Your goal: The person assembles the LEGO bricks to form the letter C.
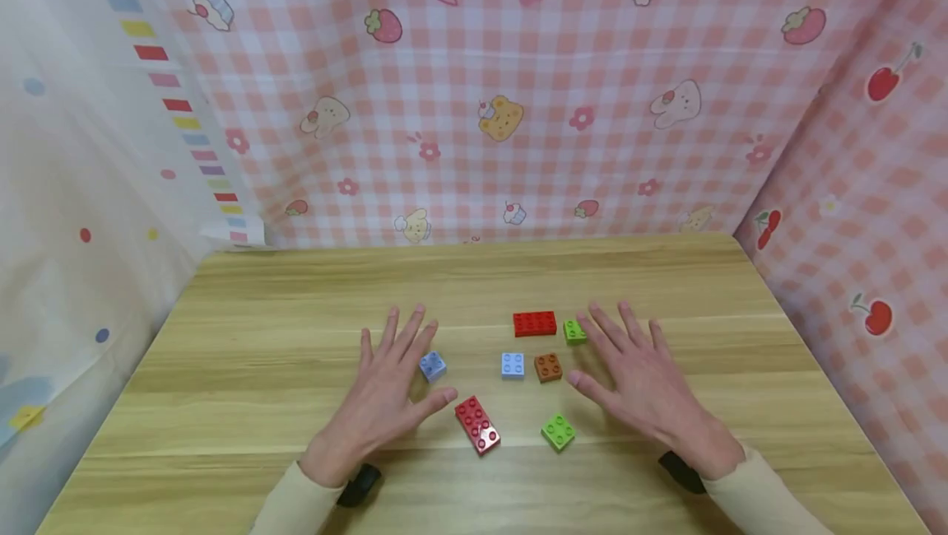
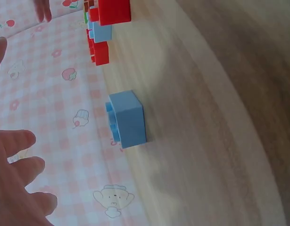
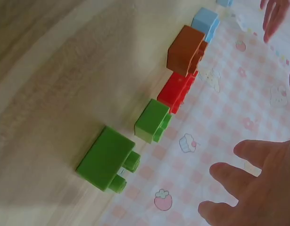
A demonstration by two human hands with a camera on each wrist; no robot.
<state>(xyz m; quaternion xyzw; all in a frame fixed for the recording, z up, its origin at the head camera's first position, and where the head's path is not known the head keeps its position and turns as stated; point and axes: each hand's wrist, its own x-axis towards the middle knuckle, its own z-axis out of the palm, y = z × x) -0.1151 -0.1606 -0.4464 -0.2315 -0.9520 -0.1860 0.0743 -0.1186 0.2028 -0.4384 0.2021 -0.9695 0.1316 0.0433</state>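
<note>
My left hand spreads its fingers over the left part of the table and holds nothing. Nearest to it is a blue building block, just off the index finger; the left wrist view shows this blue block upright. A long red block lies by the left thumb. On the other side, my right hand is also spread and holds nothing. Its index fingertip partly covers a small green block. Close to the right thumb sits a brown block; another green block lies nearer to me.
Between the hands stands a light blue block, with a second long red block behind it. All the blocks are separate on the wooden table. A pink checked cloth hangs behind the table, with more cloth at both sides.
</note>
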